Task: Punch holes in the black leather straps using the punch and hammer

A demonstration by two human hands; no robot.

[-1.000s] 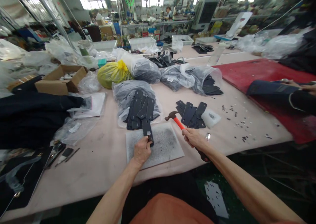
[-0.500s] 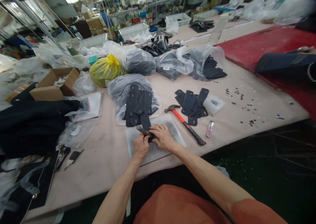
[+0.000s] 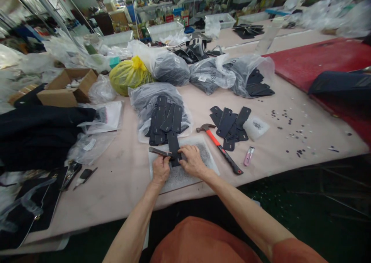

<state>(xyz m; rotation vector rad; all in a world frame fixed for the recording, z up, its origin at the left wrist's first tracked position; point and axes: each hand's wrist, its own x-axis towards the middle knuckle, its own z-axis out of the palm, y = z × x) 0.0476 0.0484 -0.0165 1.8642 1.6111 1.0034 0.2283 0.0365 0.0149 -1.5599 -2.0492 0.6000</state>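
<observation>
My left hand point(image 3: 161, 169) is closed on a dark metal tool point(image 3: 159, 151), which lies crosswise with one end at a black strip point(image 3: 174, 143). My right hand point(image 3: 191, 160) grips the right edge of that strip between thumb and fingers. The strip's lower end rests on a speckled white board point(image 3: 185, 178), its upper end near a pile of black pieces point(image 3: 165, 116) on a plastic bag. Right of the board lies a hammer point(image 3: 222, 149) with a red and black handle. Another heap of black pieces point(image 3: 230, 124) is beyond it, near a pink cutter point(image 3: 248, 156).
Filled plastic bags point(image 3: 211, 73) and a yellow bag point(image 3: 130, 75) line the back. A cardboard box point(image 3: 62, 95) and dark cloth point(image 3: 43, 133) are at left. Small bits lie scattered at right, near a red sheet point(image 3: 319, 58). The table edge is close to me.
The tool has swung out to the left with my left hand, uncovering more of the black strip. My right hand stays at the strip. The whole view has shifted slightly.
</observation>
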